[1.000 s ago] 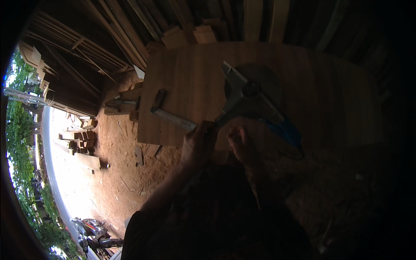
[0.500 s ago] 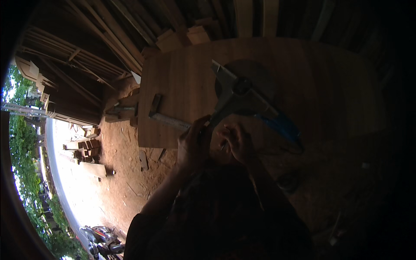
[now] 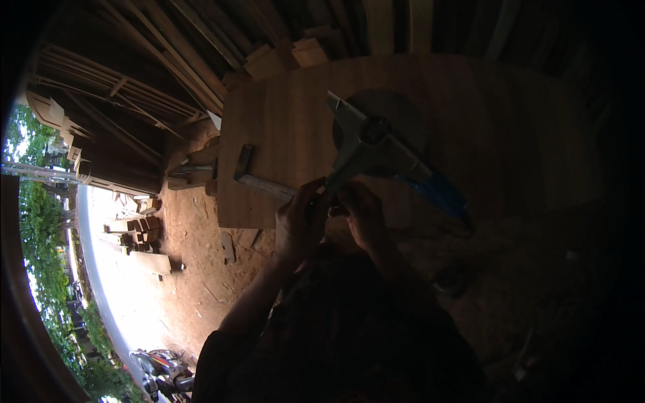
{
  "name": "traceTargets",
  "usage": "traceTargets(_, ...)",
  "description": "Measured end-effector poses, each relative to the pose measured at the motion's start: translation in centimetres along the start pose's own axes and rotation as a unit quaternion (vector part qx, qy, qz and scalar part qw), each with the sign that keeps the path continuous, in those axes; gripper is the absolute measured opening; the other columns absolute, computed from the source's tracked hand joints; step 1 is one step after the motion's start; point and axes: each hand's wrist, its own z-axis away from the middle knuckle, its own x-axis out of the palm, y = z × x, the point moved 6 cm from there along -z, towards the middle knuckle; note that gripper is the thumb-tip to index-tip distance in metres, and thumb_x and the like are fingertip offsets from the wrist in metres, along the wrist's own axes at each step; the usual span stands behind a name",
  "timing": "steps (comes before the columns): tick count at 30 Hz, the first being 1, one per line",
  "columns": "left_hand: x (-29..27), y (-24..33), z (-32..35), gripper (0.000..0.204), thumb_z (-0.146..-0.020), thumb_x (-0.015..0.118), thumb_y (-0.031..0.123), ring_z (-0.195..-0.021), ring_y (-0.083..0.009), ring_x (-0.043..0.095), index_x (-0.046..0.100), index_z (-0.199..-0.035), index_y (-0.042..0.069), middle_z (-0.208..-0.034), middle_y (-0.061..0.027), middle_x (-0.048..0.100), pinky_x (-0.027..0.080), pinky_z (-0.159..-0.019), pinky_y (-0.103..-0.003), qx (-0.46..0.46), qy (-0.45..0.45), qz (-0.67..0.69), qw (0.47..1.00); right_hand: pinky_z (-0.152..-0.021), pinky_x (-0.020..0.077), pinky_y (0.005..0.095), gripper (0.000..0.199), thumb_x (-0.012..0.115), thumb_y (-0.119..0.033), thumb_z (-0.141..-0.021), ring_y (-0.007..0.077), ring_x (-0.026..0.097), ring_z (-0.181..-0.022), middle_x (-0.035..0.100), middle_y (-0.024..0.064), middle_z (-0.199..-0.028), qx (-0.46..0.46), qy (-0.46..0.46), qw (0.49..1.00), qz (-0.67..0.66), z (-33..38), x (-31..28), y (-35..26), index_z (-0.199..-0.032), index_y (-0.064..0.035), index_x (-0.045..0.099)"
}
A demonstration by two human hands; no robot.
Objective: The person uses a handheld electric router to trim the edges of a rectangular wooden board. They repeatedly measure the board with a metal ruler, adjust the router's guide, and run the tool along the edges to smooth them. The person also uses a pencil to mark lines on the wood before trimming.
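Two hands meet at the near edge of my wooden table [image 3: 282,121]. My left hand [image 3: 301,225] and right hand [image 3: 361,216] clench a circular saw [image 3: 376,138] lying at twelve o'clock. Seemingly adjusting it; steady fingers needed next.

Wooden board [image 3: 282,127] lies flat; leaning timber slats [image 3: 134,101] stand to its left, offcut blocks [image 3: 138,232] sit on the sunlit dirt below-left of it, green trees [image 3: 40,221] far left.
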Motion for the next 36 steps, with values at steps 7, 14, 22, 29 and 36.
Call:
traceTargets(7,-0.1,-0.1,0.1,0.029,-0.099,0.069,0.005,-0.076,-0.0168,0.077,0.066,-0.128,0.003,-0.083,-0.0101,0.075,0.059,-0.063,-0.031,-0.018,0.003,0.003,1.0,-0.091,0.0612,0.0378,0.027,0.061,-0.016,-0.107,0.0212,0.071,-0.105,0.069,0.0125,-0.119,-0.009,-0.028,0.99,-0.137,-1.0,0.2,2.0,-0.126,0.0024,0.062)
traceTargets(14,0.0,-0.1,0.0,0.026,-0.1,0.068,0.006,-0.078,-0.0168,0.077,0.068,-0.126,0.002,-0.084,-0.0101,0.075,0.06,-0.063,-0.031,-0.018,0.016,0.043,0.999,-0.088,0.0598,0.0339,0.028,0.067,-0.017,-0.104,0.0182,0.07,-0.105,0.07,0.0101,-0.116,0.009,-0.036,0.987,-0.158,-1.2,-0.1,2.5,-0.124,0.0011,0.064)
traceTargets(22,0.3,-0.4,0.0,0.026,-0.1,0.068,0.008,-0.08,-0.0194,0.078,0.067,-0.125,0.0,-0.096,-0.0153,0.076,0.063,-0.066,-0.033,-0.04,-0.008,0.021,0.999,-0.072,0.0524,0.0289,0.018,0.065,-0.007,-0.1,0.0136,0.064,-0.082,0.07,0.0081,-0.098,0.001,-0.073,0.985,-0.154,-1.7,-0.4,1.7,-0.116,0.0016,0.065)
traceTargets(29,0.2,-0.6,0.2,0.035,-0.096,0.067,0.004,-0.091,-0.036,0.077,0.062,-0.13,0.0,-0.113,-0.0206,0.073,0.064,-0.071,-0.041,0.0,-0.016,0.027,0.999,-0.057,0.0454,0.0285,0.012,0.064,-0.016,-0.102,0.0101,0.055,-0.065,0.068,0.0053,-0.089,0.252,-0.175,0.938,-0.162,-2.7,-1.9,-0.3,-0.102,-0.0046,0.068)
traceTargets(36,1.0,-2.3,0.8,0.035,-0.095,0.069,0.003,-0.085,-0.0323,0.078,0.064,-0.129,0.001,-0.108,-0.0176,0.075,0.064,-0.068,-0.039,0.056,0.021,0.017,0.998,-0.058,0.04,0.0282,0.025,0.07,-0.028,-0.098,0.0081,0.046,-0.056,0.057,-0.0026,-0.067,0.083,0.002,0.932,0.354,-2.0,-0.6,-6.1,-0.08,-0.0105,0.068)
